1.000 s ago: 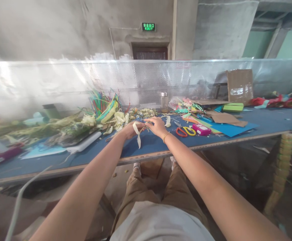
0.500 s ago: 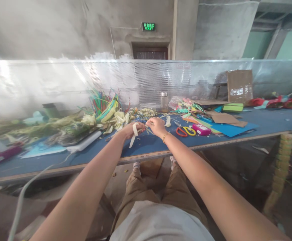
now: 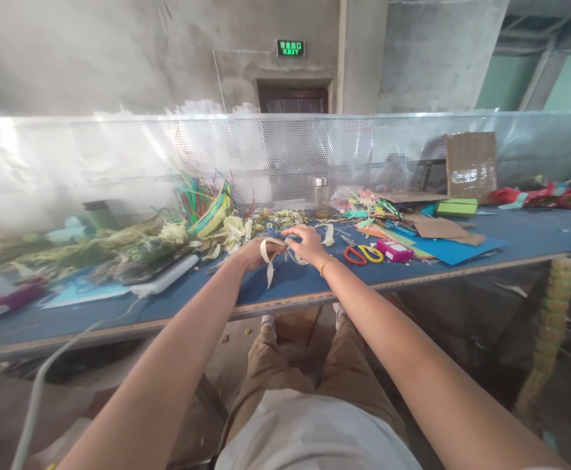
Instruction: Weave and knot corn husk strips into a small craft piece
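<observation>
A pale cream strip [image 3: 269, 271], looking like husk or ribbon, loops over the fingers of my left hand [image 3: 261, 253] and hangs down in front of it. That hand is closed around it above the blue tabletop, its fingertips partly hidden. Close against it on the right is my right hand [image 3: 306, 245], wearing a gold bracelet [image 3: 325, 264]. Its forefinger is stretched out and parted from the thumb, which lies near the left fingertips. Thin pale ends show beneath the right palm; whether the thumb touches them is unclear. Another curled strip [image 3: 328, 235] lies just beyond.
Scissors with red and yellow handles [image 3: 370, 254] lie right of my hands beside a magenta box [image 3: 394, 250]. A glass bottle [image 3: 321, 198] stands behind. Coloured stems [image 3: 202, 202] and dried fibres [image 3: 133, 251] are heaped left, near a white power strip [image 3: 165, 277].
My right hand has opened from a pinch, its forefinger lifting and stretching forward. The strip's hanging tail has swung slightly to the right; my left hand stays nearly in place.
</observation>
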`<action>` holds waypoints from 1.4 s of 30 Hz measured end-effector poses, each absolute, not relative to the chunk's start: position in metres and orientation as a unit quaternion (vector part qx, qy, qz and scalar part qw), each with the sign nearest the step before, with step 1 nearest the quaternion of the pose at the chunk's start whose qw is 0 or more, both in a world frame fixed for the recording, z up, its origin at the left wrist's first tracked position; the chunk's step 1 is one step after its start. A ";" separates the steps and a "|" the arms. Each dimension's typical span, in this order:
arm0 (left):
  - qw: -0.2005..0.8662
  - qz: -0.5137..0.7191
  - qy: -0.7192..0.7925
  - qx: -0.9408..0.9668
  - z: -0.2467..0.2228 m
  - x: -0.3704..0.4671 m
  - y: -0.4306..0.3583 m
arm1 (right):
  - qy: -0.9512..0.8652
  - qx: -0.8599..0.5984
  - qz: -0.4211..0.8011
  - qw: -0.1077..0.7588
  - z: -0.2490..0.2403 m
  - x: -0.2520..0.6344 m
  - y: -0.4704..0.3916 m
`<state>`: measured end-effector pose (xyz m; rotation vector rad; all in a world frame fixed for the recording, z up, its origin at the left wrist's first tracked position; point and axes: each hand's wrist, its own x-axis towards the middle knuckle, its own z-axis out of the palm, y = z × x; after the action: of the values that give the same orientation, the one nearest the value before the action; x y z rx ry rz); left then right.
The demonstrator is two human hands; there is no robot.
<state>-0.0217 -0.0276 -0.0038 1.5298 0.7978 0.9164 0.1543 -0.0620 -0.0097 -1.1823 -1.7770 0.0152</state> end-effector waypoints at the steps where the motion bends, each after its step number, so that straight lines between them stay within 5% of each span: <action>1: 0.555 0.382 0.337 0.657 -0.004 -0.022 -0.028 | -0.739 -0.475 0.015 0.478 -0.010 0.154 -0.062; 23: 0.513 0.331 0.327 0.722 -0.006 -0.022 -0.028 | -0.670 -0.434 0.242 0.551 -0.021 0.150 -0.046; 42: 0.645 0.335 0.330 0.603 -0.001 -0.017 -0.037 | -0.647 -0.410 0.281 0.578 -0.023 0.153 -0.041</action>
<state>-0.0167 -0.0365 -0.0011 1.3721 0.7512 0.7619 0.1526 -0.0406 -0.0226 -0.9587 -1.5148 0.6569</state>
